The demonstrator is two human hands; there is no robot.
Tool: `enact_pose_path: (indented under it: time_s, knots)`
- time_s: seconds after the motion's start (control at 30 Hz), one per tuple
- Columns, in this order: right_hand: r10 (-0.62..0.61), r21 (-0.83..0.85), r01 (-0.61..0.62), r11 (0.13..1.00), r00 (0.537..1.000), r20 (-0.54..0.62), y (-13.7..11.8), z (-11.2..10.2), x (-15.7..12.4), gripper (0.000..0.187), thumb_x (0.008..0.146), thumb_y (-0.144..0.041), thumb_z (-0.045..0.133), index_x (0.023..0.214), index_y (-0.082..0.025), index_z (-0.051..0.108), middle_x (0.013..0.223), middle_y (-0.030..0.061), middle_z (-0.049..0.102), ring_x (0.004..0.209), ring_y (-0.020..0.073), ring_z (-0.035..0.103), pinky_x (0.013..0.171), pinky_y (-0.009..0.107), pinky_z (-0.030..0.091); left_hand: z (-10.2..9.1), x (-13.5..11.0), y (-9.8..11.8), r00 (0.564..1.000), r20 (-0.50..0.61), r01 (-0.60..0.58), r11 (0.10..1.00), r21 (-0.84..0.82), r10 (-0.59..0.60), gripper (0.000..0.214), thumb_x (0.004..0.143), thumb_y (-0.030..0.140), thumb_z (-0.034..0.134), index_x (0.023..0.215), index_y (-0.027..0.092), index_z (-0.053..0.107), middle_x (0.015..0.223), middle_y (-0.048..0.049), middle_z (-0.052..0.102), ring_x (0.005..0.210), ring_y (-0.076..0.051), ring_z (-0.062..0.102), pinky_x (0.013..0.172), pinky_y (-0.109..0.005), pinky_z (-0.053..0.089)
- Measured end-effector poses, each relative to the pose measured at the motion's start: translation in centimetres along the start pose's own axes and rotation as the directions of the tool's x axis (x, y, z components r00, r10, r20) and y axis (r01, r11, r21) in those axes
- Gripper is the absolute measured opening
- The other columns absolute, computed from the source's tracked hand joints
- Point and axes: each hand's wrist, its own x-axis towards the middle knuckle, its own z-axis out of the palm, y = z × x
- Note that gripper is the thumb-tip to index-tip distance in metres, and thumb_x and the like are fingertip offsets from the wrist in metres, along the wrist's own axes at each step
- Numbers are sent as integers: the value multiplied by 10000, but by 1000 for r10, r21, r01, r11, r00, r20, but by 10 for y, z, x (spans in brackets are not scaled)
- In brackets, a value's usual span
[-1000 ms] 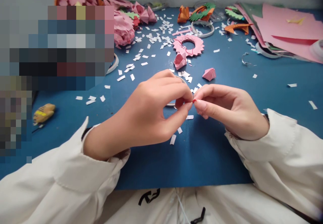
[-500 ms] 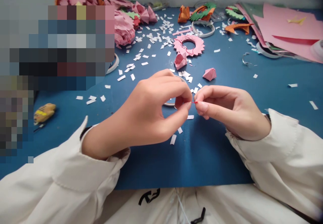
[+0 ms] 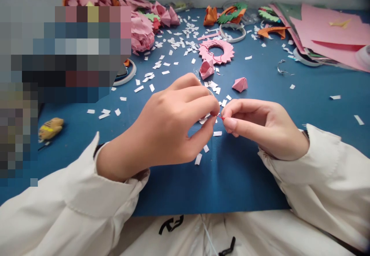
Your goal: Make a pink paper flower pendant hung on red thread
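Note:
A short bit of red thread (image 3: pixel 221 117) spans the small gap between my two hands. My right hand (image 3: pixel 257 127) pinches it between thumb and forefinger. At its other end, the thumb and forefinger of my left hand (image 3: pixel 179 121) come together on the thread, the fingers curled. Behind my left hand lies a roll of tape (image 3: pixel 210 92), mostly covered by the fingers. Just beyond my hands sit a pink folded paper bud (image 3: pixel 240 84) and a pink paper cup shape (image 3: pixel 207 69), which touches a pink pleated paper ring (image 3: pixel 216 52).
Scraps of white paper (image 3: pixel 152 87) are strewn over the blue table (image 3: pixel 214 186). Pink paper sheets (image 3: pixel 326 29) are stacked at the back right. Crumpled pink paper (image 3: pixel 142 32) lies at the back left, and a small yellow-brown object (image 3: pixel 51 129) at the left.
My left hand has shifted slightly, its knuckles higher and its fingertips a little left, covering more of the tape roll. My right hand has hardly moved. The blurred area at left has shifted, uncovering another roll.

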Motion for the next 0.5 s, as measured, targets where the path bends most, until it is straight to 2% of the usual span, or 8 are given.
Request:
enact_pose_path:
  time_s: [0.2,0.5]
  knots:
    - [2,-13,-3,1000,1000,-3,0,0,0,224,711,-375,707,700,-170,618,626,-12,560,566,74,510,504,211,445,-1,-1,3,1000,6,23,998,-60,-23,81,824,219,514,843,211,592,735,-19,608,792,-185,558,731,-351,484]
    - [-14,-20,14,1000,1000,-11,-1,-1,1,226,711,-380,703,702,-171,619,598,-23,543,546,70,498,503,215,439,1,1,3,999,12,48,988,-149,-47,93,825,163,511,793,190,594,721,-8,619,726,-148,552,740,-324,478]
